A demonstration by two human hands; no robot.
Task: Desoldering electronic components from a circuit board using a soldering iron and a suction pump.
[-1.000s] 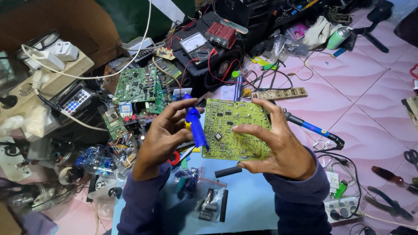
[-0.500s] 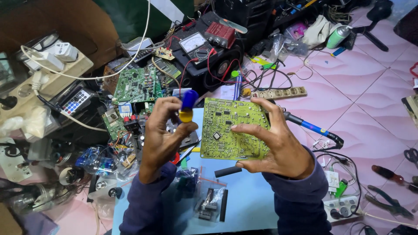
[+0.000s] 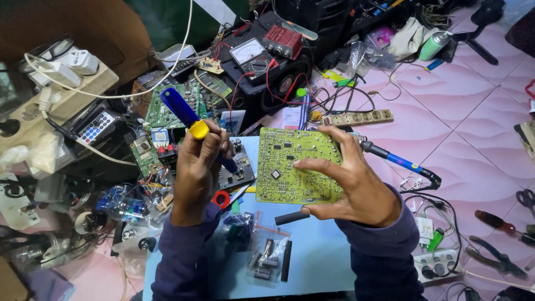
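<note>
Head view. The left hand (image 3: 196,167) was closed around a blue tool (image 3: 192,125) with a yellow collar, its handle slanting up and to the left, its working end hidden behind the fingers. The right hand (image 3: 356,184) gripped a yellow-green board (image 3: 290,167) by its right edge, held face-up above the blue mat (image 3: 323,256). The board lay just right of the tool, nearer the right hand. A soldering iron (image 3: 398,161) rested beyond.

Single head-worn view, looking steeply down, close over cluttered blue mat (image 3: 312,251)
</note>
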